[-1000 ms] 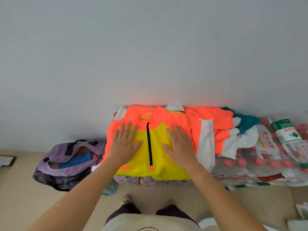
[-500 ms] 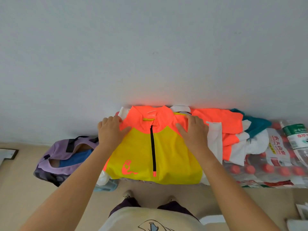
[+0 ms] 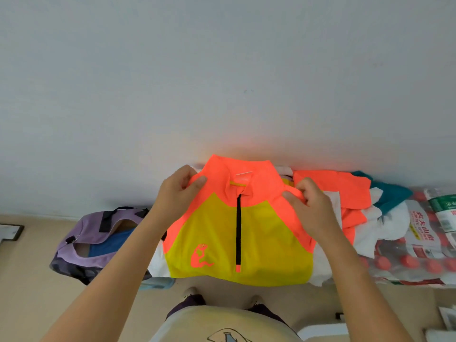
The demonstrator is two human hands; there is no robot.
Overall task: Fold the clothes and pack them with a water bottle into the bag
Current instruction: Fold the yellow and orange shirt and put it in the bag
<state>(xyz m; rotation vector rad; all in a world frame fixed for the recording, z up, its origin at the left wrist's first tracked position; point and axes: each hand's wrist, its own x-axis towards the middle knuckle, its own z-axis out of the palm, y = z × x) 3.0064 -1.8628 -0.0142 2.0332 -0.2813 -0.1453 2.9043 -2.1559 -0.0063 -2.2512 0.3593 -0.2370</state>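
A folded yellow and orange zip-neck shirt [image 3: 246, 233] is held up in front of me, collar toward the wall. My left hand [image 3: 176, 196] pinches its left shoulder between thumb and fingers. My right hand [image 3: 312, 206] grips the right shoulder the same way. An open purple bag [image 3: 98, 233] lies on the floor to the left, with something blue inside it. Another orange, white and teal garment [image 3: 357, 201] lies crumpled to the right. A single water bottle [image 3: 444, 211] with a green label lies at the far right edge.
Shrink-wrapped packs of red-capped water bottles [image 3: 417, 260] form the surface under the clothes, along a pale wall [image 3: 222, 82]. My feet and the beige floor [image 3: 32, 292] show below. A dark-framed object [image 3: 9, 232] lies at the left edge.
My hands went from lying flat on the shirt's front to its shoulders, and now pinch them. The shirt's top edge has lifted off the packs.
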